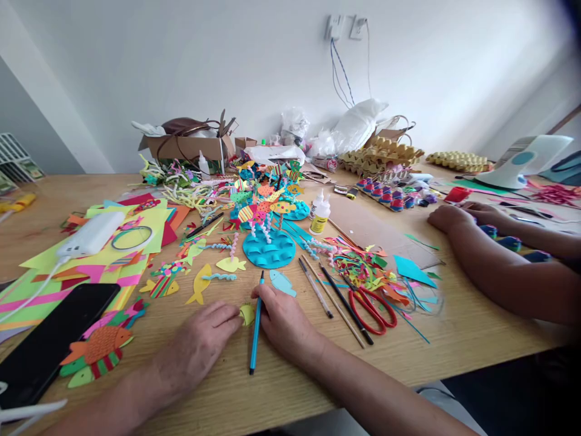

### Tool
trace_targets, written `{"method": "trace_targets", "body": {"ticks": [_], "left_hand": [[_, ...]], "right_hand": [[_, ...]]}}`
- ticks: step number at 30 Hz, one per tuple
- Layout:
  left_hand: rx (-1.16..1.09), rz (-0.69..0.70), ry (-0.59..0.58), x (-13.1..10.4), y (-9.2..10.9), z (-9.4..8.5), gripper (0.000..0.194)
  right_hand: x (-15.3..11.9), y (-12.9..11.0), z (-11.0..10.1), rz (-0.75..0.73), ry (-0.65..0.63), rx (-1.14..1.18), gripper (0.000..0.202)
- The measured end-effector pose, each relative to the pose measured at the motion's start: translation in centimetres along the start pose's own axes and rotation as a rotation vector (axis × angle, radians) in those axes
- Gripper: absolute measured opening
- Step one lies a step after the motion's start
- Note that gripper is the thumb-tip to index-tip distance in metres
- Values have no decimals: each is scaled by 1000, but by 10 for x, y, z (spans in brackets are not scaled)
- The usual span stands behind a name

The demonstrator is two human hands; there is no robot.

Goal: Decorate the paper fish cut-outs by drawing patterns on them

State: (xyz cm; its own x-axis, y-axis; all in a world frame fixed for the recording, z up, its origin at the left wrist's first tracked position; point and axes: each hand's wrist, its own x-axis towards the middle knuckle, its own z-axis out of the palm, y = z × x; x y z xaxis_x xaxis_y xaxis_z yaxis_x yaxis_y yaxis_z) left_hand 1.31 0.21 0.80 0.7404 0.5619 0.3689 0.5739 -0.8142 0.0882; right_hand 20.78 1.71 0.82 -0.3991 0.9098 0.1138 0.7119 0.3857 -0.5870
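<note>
My right hand is closed round a blue marker, which slants across the front of the table. Beneath the fingertips of my left hand lies a small yellow-green paper fish, pressed to the tabletop and partly covered. The left fingers are together and rest on the fish's left end. A light blue paper fish is just beyond my right hand. Farther off stands a round blue base with paper fish on twisted stems. Yellow fish lie behind my left hand.
Red-handled scissors, brushes and paper scraps are right of my hands. A black phone and colored paper lie left. Glue bottles stand behind. Another person's arms rest at the right.
</note>
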Motion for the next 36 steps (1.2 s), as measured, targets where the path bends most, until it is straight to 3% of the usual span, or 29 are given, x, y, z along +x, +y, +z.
{"method": "trace_targets", "body": {"ticks": [2,5,9,10,13,16,22,28,33,36], "left_hand": [[83,85,3,-3,3,-2,34],[128,102,0,-6,6,0,32],[123,58,9,-9,6,4,30],[124,63,13,-10,6,5,30],[117,84,29,-11,4,6,32],[107,84,34,-13,3,6,32],[79,68,22,-17,2,6,33],[40,26,-10,-16,0,9,34],[22,78,-25,-7,-1,4,30],[48,125,29,-5,0,5,30]], "right_hand": [[0,1,2,-11,4,-2,32],[0,4,0,-43,65,40,26],[-2,1,-22,-73,201,225,3],[-3,-2,-30,-76,221,299,6],[-2,-10,-47,-54,137,581,17],[1,-14,-47,57,-12,768,7],[0,-2,-24,203,-72,718,14],[-3,4,-18,162,-72,669,7],[-1,4,-13,126,6,552,9],[-1,3,-10,86,10,535,10]]}}
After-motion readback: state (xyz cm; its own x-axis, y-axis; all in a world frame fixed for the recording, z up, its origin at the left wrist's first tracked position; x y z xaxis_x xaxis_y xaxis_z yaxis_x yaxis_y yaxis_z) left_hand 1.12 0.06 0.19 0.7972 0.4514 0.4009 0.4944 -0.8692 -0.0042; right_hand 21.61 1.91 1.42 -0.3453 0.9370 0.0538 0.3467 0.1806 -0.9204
